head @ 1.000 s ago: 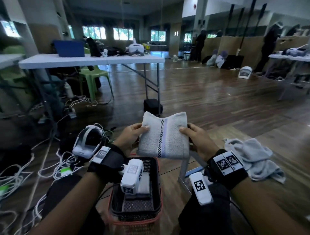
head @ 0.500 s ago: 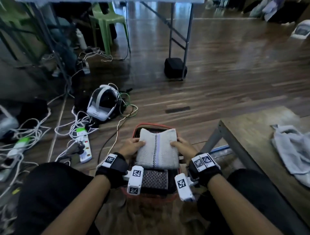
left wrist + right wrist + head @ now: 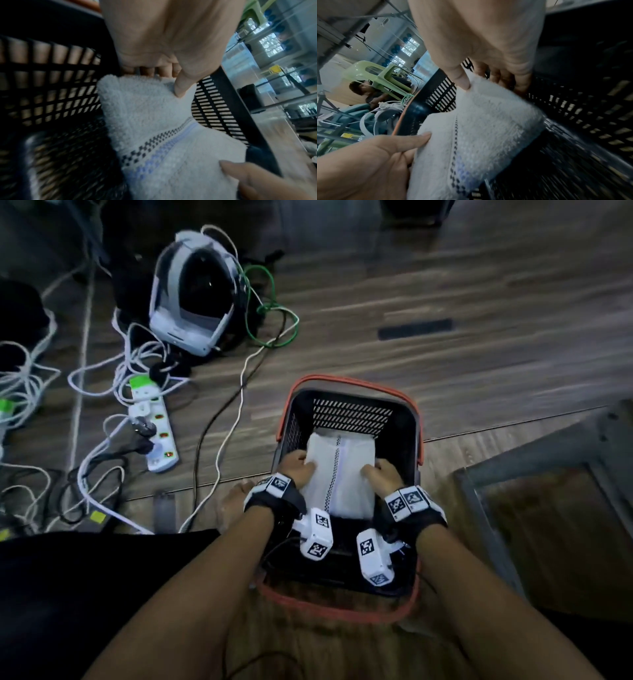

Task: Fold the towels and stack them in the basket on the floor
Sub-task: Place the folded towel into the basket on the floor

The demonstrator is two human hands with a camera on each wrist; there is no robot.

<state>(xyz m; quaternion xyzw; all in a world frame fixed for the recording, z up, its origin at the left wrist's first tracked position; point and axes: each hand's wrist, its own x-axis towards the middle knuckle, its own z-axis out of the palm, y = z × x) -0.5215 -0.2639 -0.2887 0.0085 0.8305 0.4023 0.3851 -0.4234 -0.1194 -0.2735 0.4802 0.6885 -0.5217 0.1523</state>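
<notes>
Hands: left hand (image 3: 297,468) and right hand (image 3: 382,476) pinch the folded towel (image 3: 339,474) edges.
Basket (image 3: 349,397): I'd lower it flat, then release both together.

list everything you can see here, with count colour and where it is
folded towel: 1, white with a checked and a blue stripe, inside the basket, held at both sides
basket: 1, black mesh with orange rim, on the wooden floor in front of the person
headset: 1, white and black, on the floor up left of the basket
power strip: 1, white with green end, on the floor left of the basket
cables: several, white, black and green, tangled around the headset and strip
metal frame: 1, grey, right of the basket
left hand: pinches the towel's left edge
right hand: pinches the towel's right edge
</notes>
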